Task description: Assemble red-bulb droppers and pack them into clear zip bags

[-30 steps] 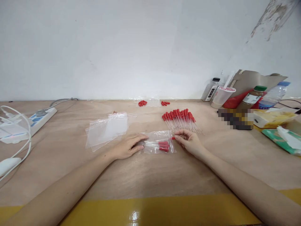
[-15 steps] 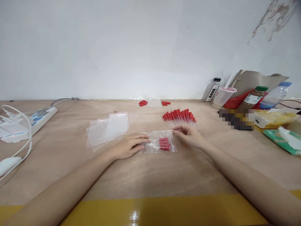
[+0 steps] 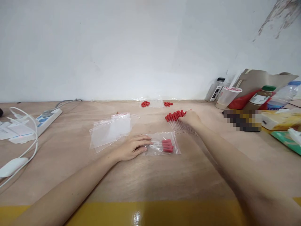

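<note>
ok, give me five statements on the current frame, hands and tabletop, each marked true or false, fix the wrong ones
1. The left hand touches the bag. True.
2. The bagged droppers have blue tops. False: the tops are red.
3. The right hand is at the loose droppers. True.
4. The power strip lies on the right side. False: the power strip is on the left.
5. The cup stands left of the green-capped bottle. True.
</note>
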`<state>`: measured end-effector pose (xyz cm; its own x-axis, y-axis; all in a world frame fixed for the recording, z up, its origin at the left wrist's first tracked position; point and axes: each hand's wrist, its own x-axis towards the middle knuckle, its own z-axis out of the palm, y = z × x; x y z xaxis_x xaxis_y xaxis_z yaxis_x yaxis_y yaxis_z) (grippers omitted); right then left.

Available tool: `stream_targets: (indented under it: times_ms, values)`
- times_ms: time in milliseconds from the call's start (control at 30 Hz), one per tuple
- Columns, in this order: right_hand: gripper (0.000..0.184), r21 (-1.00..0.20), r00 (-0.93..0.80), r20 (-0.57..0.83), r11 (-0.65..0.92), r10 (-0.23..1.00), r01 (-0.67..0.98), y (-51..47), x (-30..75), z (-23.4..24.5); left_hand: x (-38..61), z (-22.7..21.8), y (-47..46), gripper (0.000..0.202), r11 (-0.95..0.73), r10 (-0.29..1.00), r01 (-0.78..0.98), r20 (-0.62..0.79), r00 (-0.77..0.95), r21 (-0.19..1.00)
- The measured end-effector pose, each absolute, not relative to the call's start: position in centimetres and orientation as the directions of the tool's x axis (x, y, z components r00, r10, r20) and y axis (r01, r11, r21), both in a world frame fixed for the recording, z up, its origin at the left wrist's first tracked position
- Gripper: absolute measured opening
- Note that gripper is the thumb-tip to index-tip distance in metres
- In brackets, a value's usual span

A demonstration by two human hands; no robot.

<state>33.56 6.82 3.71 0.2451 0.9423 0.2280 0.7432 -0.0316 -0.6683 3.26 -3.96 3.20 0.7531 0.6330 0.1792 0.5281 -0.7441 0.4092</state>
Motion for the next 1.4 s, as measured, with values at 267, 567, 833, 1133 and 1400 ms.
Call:
stream_targets:
  times_ms: [267, 567, 833, 1133, 1400]
  values:
    - [0.011, -0.7, 0.183, 0.284, 0.074, 0.941, 0.71, 3.3, 33.9, 6.4, 3.3, 3.2, -4.0, 0.032, -0.75, 0.628, 0.527, 0.182, 0.756, 0.398]
    - [0.081, -0.968, 0.18, 0.251, 0.25, 0.951, 0.028, -1.6, 33.3, 1.8, 3.3, 3.1, -3.9, 0.032, -0.734, 0.641, 0.536, 0.165, 0.75, 0.417]
    - [0.049, -0.96, 0.284, 0.179, 0.231, 0.942, -0.161, -2.1, 30.5, 0.0, 3.3, 3.1, -3.9, 0.033, -0.74, 0.637, 0.534, 0.172, 0.751, 0.41]
    - [0.025, -0.968, -0.019, 0.207, 0.208, 0.978, 0.14, -3.7, 30.9, 0.1, 3.4, 3.1, -4.1, 0.051, -0.69, 0.678, 0.546, 0.16, 0.718, 0.476]
    - [0.017, -0.938, -0.279, 0.173, 0.244, 0.944, 0.245, -3.0, 30.2, 0.7, 3.3, 2.8, -4.0, 0.054, -0.687, 0.681, 0.538, 0.173, 0.712, 0.489]
